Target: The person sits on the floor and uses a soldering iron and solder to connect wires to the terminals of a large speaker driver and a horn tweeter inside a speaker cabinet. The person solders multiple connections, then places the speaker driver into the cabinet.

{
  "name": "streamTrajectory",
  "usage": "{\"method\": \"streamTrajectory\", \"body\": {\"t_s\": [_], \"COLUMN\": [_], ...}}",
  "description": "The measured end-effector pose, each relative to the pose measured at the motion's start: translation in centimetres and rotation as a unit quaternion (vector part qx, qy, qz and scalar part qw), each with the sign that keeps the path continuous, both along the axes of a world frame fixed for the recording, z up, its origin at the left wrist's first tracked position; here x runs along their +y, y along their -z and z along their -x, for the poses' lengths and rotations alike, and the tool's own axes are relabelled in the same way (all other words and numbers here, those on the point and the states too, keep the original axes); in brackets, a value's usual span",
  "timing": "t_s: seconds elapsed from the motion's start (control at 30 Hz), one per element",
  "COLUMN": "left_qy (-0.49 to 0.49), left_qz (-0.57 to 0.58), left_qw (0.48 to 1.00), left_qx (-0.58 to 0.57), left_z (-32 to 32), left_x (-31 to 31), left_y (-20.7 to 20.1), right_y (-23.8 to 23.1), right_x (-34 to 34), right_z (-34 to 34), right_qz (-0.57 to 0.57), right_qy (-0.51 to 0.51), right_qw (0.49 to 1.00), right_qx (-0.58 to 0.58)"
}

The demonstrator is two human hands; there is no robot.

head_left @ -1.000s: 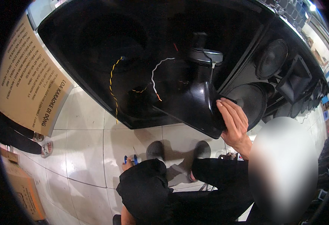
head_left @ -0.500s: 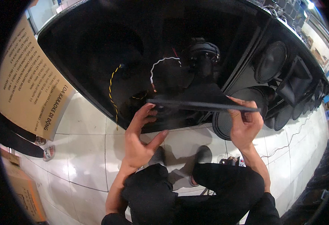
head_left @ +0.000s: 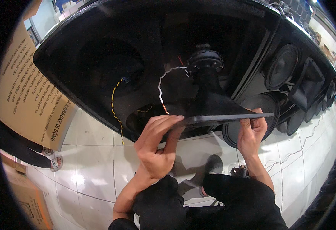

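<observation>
A black speaker horn (head_left: 214, 96) hangs in front of the open cabinet, with its round driver (head_left: 205, 61) pointing away from me and its flat flange turned edge-on. My right hand (head_left: 253, 132) pinches the flange's right end, thumb below and fingers above. At the left end, my left hand (head_left: 158, 143) has its fingers and thumb closed on the flange's edge. A white twisted wire (head_left: 160, 88) with a bare orange end runs to the driver. Left of it, a yellow-and-black twisted wire (head_left: 113, 99) hangs out of the black speaker cabinet (head_left: 72, 69).
Another cabinet on the right carries a round speaker cone (head_left: 282, 67) and a horn (head_left: 309, 78). A large round woofer (head_left: 233, 132) is behind my right hand. A printed cardboard box (head_left: 30, 84) stands at left, near another person's legs (head_left: 26, 147). Tiled floor (head_left: 95, 165) lies below.
My left hand has moved right and closed on the flange's left end; before, its fingers were spread beside it. The horn has shifted slightly right.
</observation>
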State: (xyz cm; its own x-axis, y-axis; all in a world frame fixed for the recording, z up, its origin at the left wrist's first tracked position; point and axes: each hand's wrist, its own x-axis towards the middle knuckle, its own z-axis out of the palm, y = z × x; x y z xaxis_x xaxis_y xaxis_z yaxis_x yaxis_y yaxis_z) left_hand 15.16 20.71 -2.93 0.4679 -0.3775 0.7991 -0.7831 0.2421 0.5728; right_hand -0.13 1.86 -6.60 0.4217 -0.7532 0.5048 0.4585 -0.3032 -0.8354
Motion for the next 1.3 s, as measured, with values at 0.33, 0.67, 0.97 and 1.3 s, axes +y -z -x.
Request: {"method": "streamTrajectory", "body": {"t_s": [0.33,0.67,0.97,1.3], "left_qy": [0.017,0.02,-0.155,-0.108], "left_qz": [0.0,-0.036,-0.021,-0.009], "left_qw": [0.997,0.994,0.972,0.972], "left_qx": [-0.079,-0.106,-0.174,-0.207], "left_z": [0.6,0.9,-0.1,0.6], "left_x": [-1.3,-1.4,-1.9,-6.0], "left_y": [-1.0,-1.2,-4.0,-8.0], "right_y": [2.1,2.4,3.0,3.8], "right_x": [-0.2,-0.1,1.8,1.6], "right_z": [-0.8,-1.4,-4.4,-4.8], "right_qz": [-0.139,-0.237,-0.362,-0.392], "right_qy": [-0.071,-0.085,-0.205,-0.26], "right_qw": [0.982,0.963,0.901,0.878], "right_qx": [-0.102,-0.098,-0.125,-0.092]}}
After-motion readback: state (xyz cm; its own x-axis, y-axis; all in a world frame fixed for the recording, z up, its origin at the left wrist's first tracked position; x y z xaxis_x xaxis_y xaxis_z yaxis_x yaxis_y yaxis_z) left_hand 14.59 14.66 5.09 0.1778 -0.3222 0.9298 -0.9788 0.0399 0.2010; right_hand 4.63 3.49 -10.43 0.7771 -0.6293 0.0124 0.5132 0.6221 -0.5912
